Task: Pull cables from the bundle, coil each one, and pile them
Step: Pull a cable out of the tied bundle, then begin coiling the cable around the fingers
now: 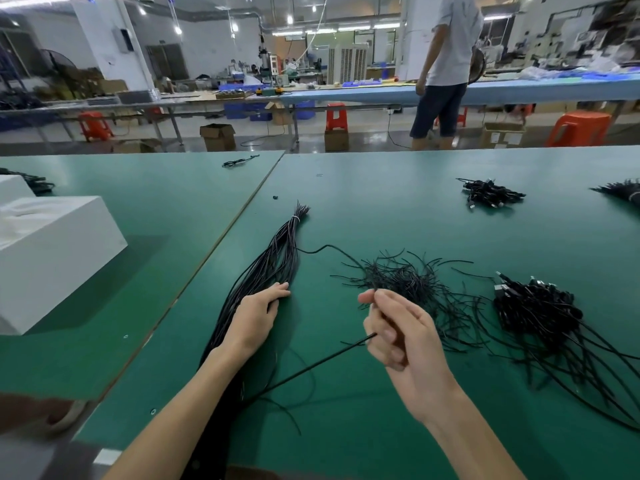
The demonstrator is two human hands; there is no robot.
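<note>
white box [52, 258] at left | person [446, 64] standing behind | orange stool [578, 128] right

Two hands are counted — the left hand [256, 315] and the right hand [401, 336]. One tied bundle [277, 258] of long cables is seen, and one single cable [311, 367] in the right hand. Four heaps of black cable are laid to the right: a loose tangle [408, 282], a near heap [536, 306], a far heap [490, 195], an edge heap [623, 190]. Two white boxes [52, 251] are set at the left, one standing person [446, 64] far off.
</note>
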